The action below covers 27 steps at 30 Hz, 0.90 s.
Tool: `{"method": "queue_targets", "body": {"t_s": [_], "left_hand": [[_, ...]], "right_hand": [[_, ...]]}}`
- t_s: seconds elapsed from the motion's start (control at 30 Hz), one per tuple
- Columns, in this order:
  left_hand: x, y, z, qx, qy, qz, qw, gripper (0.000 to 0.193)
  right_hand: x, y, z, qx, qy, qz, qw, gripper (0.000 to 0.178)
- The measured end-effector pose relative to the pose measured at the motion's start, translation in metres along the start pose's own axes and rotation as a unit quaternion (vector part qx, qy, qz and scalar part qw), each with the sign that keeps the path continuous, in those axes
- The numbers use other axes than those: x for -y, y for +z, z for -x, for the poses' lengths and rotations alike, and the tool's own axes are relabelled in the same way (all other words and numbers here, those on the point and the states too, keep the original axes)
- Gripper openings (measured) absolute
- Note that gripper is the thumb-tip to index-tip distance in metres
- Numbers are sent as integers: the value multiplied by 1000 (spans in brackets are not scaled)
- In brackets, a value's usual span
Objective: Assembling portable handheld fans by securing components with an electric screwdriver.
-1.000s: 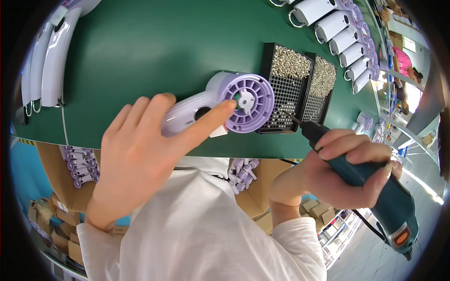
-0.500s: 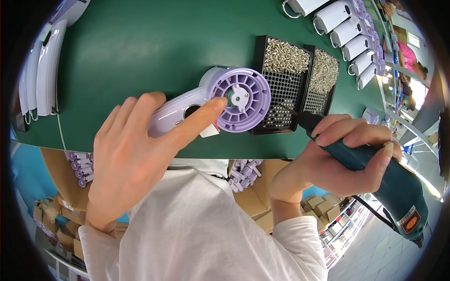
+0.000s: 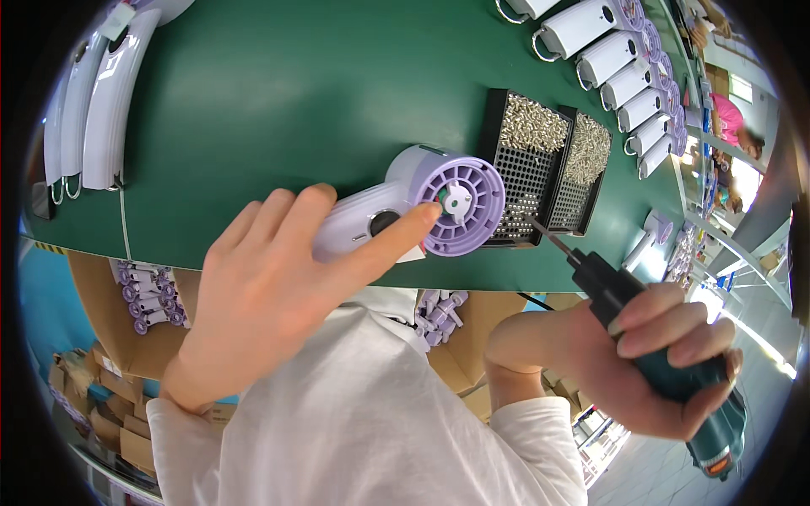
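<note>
So on my feed the lilac-and-white handheld fan (image 3: 413, 181) lay on the tabletop (image 3: 321, 101), slotted round face up, handle slanting lower left. My dark green electric screwdriver (image 3: 612, 287) was tilted, bit at the black screw tray (image 3: 527, 173); couldn't tell if they touched. Loose silver screws were heaped at its far end.

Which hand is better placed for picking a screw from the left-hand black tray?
Probably the right hand: it holds the electric screwdriver, whose tip is at or just above the screws in that tray. The left hand is occupied with the fan.
</note>
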<state>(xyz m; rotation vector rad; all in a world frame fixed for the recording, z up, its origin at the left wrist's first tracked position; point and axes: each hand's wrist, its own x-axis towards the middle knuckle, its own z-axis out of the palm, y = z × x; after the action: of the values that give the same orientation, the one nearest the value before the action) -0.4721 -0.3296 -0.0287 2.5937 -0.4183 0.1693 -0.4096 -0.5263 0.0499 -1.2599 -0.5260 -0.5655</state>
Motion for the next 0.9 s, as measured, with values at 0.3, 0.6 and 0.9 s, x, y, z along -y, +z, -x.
{"method": "queue_targets", "body": {"t_s": [0.3, 0.6, 0.9], "left_hand": [[2, 3, 4, -23, 9, -7, 1000, 56], [6, 5, 2, -26, 24, 7, 999, 56], [12, -7, 1, 9, 34, 21, 999, 56]], "right_hand": [[5, 35, -11, 203, 110, 17, 973, 37], [-24, 49, -4, 174, 96, 7, 980, 33], [-43, 67, 10, 163, 61, 81, 981, 16]]}}
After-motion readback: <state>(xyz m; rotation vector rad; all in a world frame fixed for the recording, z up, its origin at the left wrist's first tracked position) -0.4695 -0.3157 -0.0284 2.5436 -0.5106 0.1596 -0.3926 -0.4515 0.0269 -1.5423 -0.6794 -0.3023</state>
